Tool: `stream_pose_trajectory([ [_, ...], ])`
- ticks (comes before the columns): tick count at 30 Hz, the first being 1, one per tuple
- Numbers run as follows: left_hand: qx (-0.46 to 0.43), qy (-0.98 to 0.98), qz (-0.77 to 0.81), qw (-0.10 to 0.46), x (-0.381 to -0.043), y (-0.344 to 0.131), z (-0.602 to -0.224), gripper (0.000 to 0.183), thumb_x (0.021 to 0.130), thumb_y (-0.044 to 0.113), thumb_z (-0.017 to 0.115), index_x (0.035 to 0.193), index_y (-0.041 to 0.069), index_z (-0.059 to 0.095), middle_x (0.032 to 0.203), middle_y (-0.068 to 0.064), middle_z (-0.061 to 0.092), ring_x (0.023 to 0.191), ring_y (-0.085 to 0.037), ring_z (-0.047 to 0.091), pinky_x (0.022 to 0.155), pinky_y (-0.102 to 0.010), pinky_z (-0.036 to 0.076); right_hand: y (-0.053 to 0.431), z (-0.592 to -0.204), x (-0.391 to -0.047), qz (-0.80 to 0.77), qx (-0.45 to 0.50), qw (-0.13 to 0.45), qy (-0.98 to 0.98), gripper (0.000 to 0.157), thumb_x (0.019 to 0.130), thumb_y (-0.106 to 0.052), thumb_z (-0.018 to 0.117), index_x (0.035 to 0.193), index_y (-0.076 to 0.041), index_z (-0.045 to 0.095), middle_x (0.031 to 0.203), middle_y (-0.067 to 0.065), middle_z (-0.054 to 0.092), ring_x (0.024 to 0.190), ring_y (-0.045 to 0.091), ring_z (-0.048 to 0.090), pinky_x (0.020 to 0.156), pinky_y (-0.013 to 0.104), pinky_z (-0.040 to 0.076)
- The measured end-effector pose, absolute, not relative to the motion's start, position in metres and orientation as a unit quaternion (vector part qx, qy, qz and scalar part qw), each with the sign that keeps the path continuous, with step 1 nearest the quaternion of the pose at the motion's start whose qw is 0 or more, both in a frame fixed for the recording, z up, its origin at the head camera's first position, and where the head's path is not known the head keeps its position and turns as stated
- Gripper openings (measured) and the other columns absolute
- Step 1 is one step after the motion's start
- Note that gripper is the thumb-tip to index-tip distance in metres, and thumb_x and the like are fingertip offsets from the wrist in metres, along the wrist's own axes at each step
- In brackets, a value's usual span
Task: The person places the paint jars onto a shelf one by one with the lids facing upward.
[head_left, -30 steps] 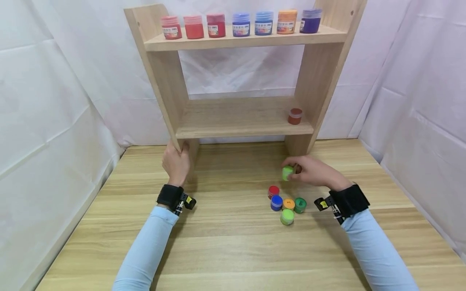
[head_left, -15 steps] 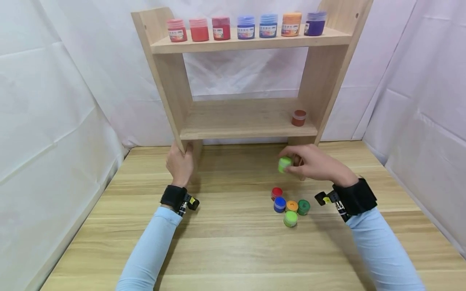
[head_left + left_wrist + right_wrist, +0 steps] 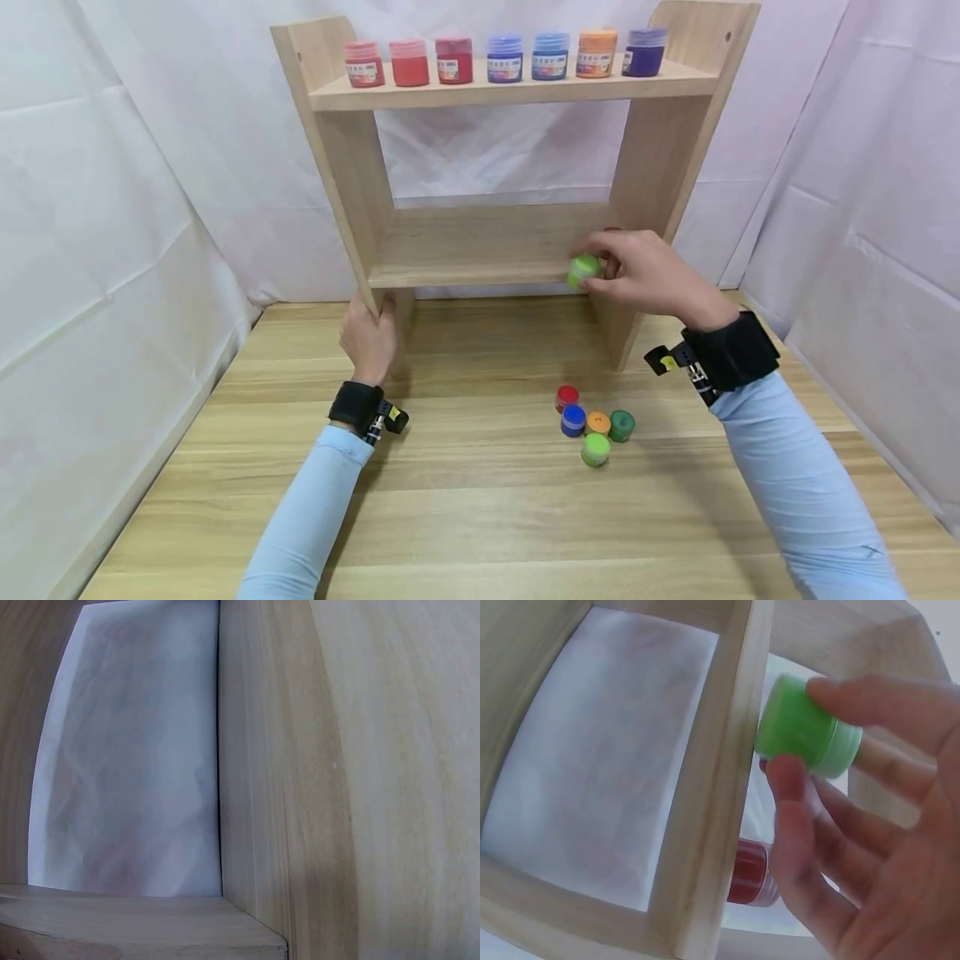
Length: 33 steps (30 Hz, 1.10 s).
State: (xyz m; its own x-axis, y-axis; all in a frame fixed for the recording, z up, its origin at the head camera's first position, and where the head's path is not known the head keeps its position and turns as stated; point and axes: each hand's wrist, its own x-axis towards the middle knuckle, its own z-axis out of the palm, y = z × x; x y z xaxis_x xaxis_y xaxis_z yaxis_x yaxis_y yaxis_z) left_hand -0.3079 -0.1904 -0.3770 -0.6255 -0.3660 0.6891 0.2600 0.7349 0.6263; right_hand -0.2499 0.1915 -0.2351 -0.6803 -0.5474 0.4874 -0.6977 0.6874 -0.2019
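Observation:
My right hand (image 3: 637, 271) pinches a light green paint jar (image 3: 584, 272) at the front edge of the middle shelf board (image 3: 480, 273), near its right end. In the right wrist view the green jar (image 3: 806, 727) is tilted between thumb and fingers, close to the board edge. Behind the hand, a brown-red paint jar (image 3: 751, 872) stands on that board, mostly hidden in the head view. My left hand (image 3: 369, 337) grips the lower left side panel of the wooden shelf (image 3: 341, 175). The left wrist view shows the shelf's wood (image 3: 255, 787) but not the hand.
Several paint jars stand in a row on the top board (image 3: 517, 93), with an orange jar (image 3: 596, 55) among them. On the table (image 3: 465, 517) cluster red (image 3: 567, 398), blue (image 3: 573, 420), orange, dark green (image 3: 622, 425) and light green jars (image 3: 596, 449). White cloth surrounds the table.
My right hand has lifted the light green jar from low over the table up to the middle board. The left hand keeps its grip on the side panel.

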Motion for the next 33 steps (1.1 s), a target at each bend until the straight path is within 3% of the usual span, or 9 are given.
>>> stream_pose_trajectory([
  [9, 0.026, -0.825, -0.366, 0.43, -0.309, -0.19, -0.377, 0.019, 0.091, 0.031, 0.059, 0.093, 0.012, 0.062, 0.081, -0.003, 0.06, 0.07, -0.022, 0.056, 0.053, -0.04, 0.036, 0.187, -0.23, -0.26, 0.168, 0.287, 0.202, -0.921, 0.037, 0.086, -0.02, 0.067, 0.119, -0.005, 0.059, 0.09, 0.007, 0.06, 0.074, 0.019, 0.052, 0.064, 0.032, 0.043],
  [19, 0.03, -0.828, -0.358, 0.431, -0.307, -0.191, -0.376, 0.019, 0.091, 0.03, 0.057, 0.093, 0.012, 0.062, 0.082, -0.003, 0.06, 0.07, -0.022, 0.055, 0.052, -0.04, 0.035, 0.181, -0.231, -0.273, 0.168, 0.264, 0.239, -0.919, 0.031, 0.082, -0.02, 0.07, 0.109, -0.005, 0.064, 0.094, 0.006, 0.061, 0.076, 0.02, 0.055, 0.064, 0.034, 0.044],
  [33, 0.023, -0.824, -0.362, 0.436, -0.309, -0.191, -0.376, 0.017, 0.091, 0.03, 0.058, 0.091, 0.013, 0.061, 0.074, -0.001, 0.055, 0.064, -0.02, 0.051, 0.05, -0.038, 0.033, 0.175, -0.222, -0.277, 0.14, 0.241, 0.217, -0.936, 0.033, 0.083, -0.019, 0.068, 0.113, -0.005, 0.063, 0.098, 0.008, 0.06, 0.078, 0.023, 0.053, 0.064, 0.037, 0.043],
])
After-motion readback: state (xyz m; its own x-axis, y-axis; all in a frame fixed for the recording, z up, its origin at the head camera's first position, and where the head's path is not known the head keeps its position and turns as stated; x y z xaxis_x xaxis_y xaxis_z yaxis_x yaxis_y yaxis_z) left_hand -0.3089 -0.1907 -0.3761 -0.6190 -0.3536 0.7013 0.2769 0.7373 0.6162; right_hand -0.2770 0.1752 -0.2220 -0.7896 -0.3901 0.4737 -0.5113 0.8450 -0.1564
